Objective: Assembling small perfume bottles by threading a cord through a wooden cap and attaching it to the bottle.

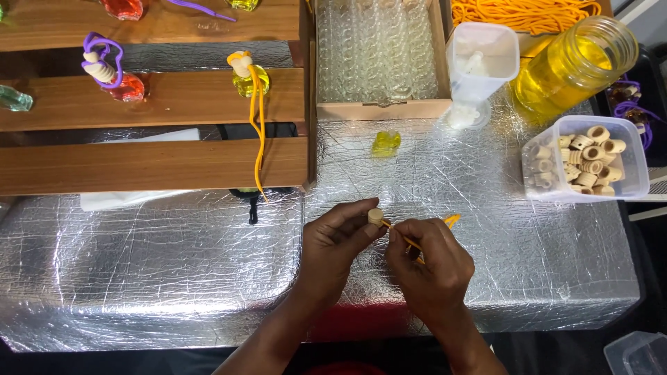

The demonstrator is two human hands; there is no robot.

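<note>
Hands meet above the foil-covered worktop (174, 264). My left hand (333, 246) pinches a small wooden cap (375, 216), light and rigid, safest held by its ribbed sides. My right hand (431, 267) nips a thin orange cord (450, 221), limp and slippery.

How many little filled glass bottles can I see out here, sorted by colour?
Yellow bottles: 3 (one on the foil, one on the wooden rack, one at the top edge)
Red bottles: 2 ()
Green bottle: 1
Total: 6
</note>
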